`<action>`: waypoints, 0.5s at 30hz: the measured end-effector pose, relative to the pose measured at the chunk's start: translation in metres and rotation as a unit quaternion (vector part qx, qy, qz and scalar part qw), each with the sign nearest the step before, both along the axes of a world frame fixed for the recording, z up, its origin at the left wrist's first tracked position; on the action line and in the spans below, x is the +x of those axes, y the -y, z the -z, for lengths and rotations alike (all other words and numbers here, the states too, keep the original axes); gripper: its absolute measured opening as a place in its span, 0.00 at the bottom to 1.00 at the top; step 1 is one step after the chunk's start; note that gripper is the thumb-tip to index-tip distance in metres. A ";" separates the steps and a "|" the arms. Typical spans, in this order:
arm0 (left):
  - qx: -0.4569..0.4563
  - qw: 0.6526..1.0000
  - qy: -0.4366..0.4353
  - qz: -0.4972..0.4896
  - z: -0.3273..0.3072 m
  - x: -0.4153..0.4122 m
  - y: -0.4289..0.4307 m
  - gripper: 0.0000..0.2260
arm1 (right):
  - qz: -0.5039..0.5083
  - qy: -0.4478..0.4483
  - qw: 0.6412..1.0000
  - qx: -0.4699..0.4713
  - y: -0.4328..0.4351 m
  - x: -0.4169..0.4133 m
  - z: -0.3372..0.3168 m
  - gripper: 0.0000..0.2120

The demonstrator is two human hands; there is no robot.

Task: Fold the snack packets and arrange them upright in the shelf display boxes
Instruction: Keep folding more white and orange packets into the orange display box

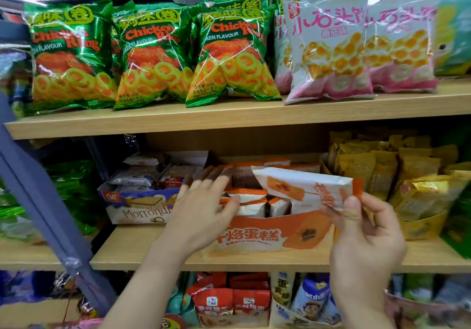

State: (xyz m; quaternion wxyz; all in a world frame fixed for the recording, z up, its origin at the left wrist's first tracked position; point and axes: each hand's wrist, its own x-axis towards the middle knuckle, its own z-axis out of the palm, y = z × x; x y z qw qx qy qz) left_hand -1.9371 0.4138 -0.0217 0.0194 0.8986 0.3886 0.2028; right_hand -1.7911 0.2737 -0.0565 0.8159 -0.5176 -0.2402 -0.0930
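Packet (300, 186) pinched in right hand (364, 229) just above orange display box (267, 234); left hand (204, 209) flat-fingered, reaching into box's left end. Next, probably: slotting packet upright.

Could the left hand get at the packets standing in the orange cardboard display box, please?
Probably yes: the open left hand is right by the white-and-orange packets in the open-topped orange cardboard display box, with nothing between.

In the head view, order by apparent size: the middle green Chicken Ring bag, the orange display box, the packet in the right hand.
1. Middle green Chicken Ring bag
2. Orange display box, partly hidden
3. Packet in the right hand; nearer the camera, so ranking it below the box is unsure.
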 end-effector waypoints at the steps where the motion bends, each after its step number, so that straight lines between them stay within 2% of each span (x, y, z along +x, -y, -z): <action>1: 0.000 0.998 0.056 0.014 0.001 -0.001 0.007 0.23 | -0.018 -0.038 0.999 0.018 0.007 0.000 -0.001 0.05; 3: -0.032 0.978 0.196 0.061 0.005 -0.003 0.026 0.22 | -0.050 -0.087 0.994 0.043 0.019 -0.001 -0.006 0.02; 5: -0.119 0.927 0.340 0.105 0.011 -0.005 0.052 0.20 | -0.089 -0.125 0.986 0.060 0.031 -0.004 -0.010 0.03; 7: -0.202 0.870 0.429 0.132 0.020 -0.005 0.077 0.20 | -0.131 -0.167 0.974 0.073 0.041 -0.006 -0.007 0.04; 8: -0.220 0.854 0.450 0.139 0.024 -0.006 0.089 0.21 | -0.154 -0.189 0.967 0.074 0.045 -0.007 -0.005 0.04; 11: -0.202 0.852 0.466 0.126 0.035 -0.009 0.113 0.22 | -0.214 -0.224 0.949 0.064 0.056 -0.010 0.002 0.07; 15: -0.152 0.859 0.473 0.122 0.042 -0.015 0.131 0.12 | -0.288 -0.289 0.912 0.038 0.073 -0.006 0.003 0.05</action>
